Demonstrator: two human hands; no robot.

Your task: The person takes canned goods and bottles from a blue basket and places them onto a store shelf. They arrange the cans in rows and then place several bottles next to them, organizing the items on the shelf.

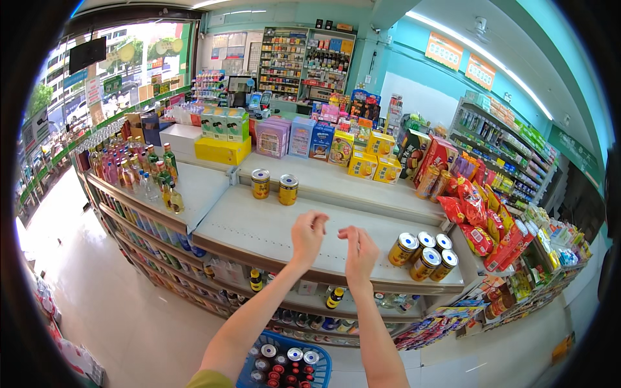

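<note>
Both my hands are raised over the white top shelf, apart from each other and holding nothing. My left hand has loosely curled fingers, bent towards the right. Facing it, my right hand has its fingers bent to the left. Two gold cans stand upright behind my left hand: one can at the left, the other can beside it. To the right of my right hand, several matching gold cans stand in a tight group near the shelf's right end.
Below my arms, a blue plastic basket holds cans and red-capped bottles. Glass bottles crowd the left shelf section. Boxed goods line the raised back ledge. Red snack bags and red canisters border the right end.
</note>
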